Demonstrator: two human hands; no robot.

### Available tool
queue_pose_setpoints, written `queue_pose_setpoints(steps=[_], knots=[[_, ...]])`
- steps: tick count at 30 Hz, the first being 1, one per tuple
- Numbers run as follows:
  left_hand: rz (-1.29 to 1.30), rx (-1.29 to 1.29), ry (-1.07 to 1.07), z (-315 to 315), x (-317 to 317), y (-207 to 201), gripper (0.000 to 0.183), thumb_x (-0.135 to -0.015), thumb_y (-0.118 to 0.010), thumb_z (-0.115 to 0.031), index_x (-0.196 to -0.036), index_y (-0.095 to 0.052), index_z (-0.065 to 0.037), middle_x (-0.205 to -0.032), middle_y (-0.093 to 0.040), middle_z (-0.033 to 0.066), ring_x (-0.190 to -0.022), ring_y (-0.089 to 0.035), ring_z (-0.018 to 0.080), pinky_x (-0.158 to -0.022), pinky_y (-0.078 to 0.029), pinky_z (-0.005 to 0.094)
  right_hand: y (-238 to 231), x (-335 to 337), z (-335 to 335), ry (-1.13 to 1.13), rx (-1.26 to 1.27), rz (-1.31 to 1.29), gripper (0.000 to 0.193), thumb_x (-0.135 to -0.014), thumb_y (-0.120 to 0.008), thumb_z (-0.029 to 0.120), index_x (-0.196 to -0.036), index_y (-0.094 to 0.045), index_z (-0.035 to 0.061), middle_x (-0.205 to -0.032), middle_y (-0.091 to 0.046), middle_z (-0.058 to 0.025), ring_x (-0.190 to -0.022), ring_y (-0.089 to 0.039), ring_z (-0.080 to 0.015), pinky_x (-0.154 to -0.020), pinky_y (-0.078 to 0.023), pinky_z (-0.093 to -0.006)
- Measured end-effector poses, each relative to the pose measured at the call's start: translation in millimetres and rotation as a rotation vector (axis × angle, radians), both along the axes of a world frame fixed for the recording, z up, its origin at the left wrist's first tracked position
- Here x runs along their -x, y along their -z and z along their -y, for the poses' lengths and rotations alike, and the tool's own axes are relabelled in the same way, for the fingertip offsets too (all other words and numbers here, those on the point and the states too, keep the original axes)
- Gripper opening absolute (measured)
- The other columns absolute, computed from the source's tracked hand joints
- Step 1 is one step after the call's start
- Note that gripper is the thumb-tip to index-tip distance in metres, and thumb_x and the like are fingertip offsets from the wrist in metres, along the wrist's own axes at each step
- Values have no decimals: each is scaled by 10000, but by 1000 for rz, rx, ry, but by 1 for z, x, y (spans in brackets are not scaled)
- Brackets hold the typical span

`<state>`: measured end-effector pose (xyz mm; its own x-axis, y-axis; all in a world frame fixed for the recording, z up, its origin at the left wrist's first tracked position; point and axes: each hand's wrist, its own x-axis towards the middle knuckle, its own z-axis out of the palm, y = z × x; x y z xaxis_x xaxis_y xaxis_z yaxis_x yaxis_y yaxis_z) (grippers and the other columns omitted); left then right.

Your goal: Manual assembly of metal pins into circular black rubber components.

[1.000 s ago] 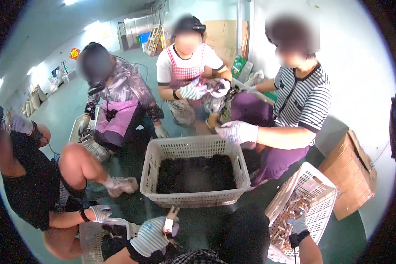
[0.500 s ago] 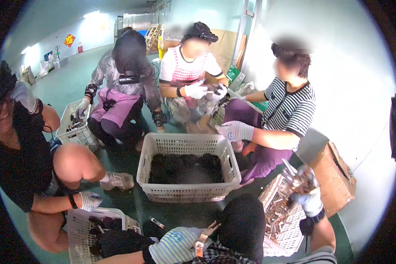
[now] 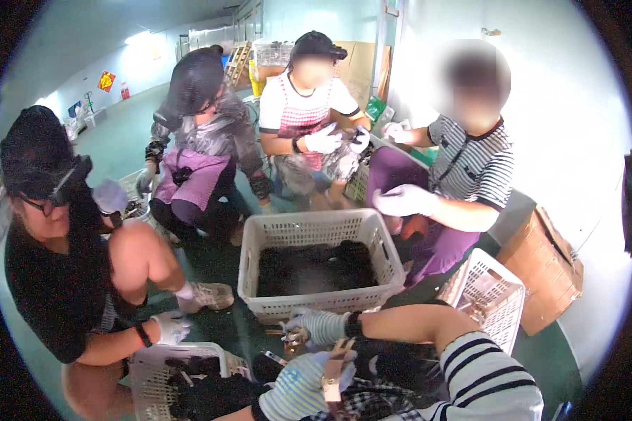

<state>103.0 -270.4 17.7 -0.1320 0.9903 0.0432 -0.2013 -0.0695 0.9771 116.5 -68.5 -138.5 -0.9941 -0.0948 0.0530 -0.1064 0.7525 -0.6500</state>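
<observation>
My left hand point(image 3: 298, 387), in a blue-and-white striped glove, is closed at the lower middle. A copper-coloured strip point(image 3: 336, 372) with a forked upper end stands up at its fingers. My right hand point(image 3: 321, 328), gloved alike, reaches in over my lap, its fingers closed around small gold-coloured pieces point(image 3: 293, 342) whose exact kind I cannot make out. Just above it is the near side of a large white crate point(image 3: 316, 306) with a dark, fluffy-looking mass point(image 3: 316, 266) inside. A small whitish piece point(image 3: 274, 357) lies between the left hand and the crate.
Several gloved people sit around the crate. A white basket point(image 3: 144, 386) with dark bundles stands at lower left, beside a co-worker's gloved hand point(image 3: 170, 328). Another white basket point(image 3: 502, 295) stands at right, partly behind my right arm, before a cardboard box point(image 3: 541, 274).
My right hand has come from the right-hand basket to the middle, near my left hand, with small pieces in it. The view has shifted. The person at left has lifted their head.
</observation>
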Motion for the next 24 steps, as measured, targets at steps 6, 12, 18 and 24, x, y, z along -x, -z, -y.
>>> queue_pose_setpoints(steps=[6,12,18,24], knots=[[108,156,74,-16,13,2,214,-920,-521,-104,-1088,-590,9,-714,-544,-14,-594,-507,63,-527,-399,207,146,46,21,-14,-3,278,514,-652,-763,243,-1120,-603,105,-1069,-530,-163,-1038,-526,-363,-859,-449,-426],[-931,-263,-9,-34,41,-6,305,-933,-537,-321,-1073,-602,-57,-782,-647,49,-663,-611,260,-551,-450,338,185,83,49,-19,-24,167,503,-671,-734,243,-1133,-584,111,-1067,-525,-150,-1064,-523,-355,-873,-448,-438],[-955,-221,-202,-45,52,-17,235,-773,-667,-213,-932,-616,-48,-780,-623,146,-698,-612,327,-638,-477,419,137,108,62,-82,-135,246,513,-744,-679,255,-1205,-538,81,-1121,-557,-182,-1029,-561,-346,-898,-454,-451],[-770,-122,-303,-51,67,25,142,-715,-655,-155,-811,-633,-52,-711,-589,143,-691,-592,337,-641,-479,424,-17,37,11,-345,-375,424,525,-783,-639,276,-1246,-508,65,-1091,-594,-206,-967,-598,-343,-881,-464,-465]])
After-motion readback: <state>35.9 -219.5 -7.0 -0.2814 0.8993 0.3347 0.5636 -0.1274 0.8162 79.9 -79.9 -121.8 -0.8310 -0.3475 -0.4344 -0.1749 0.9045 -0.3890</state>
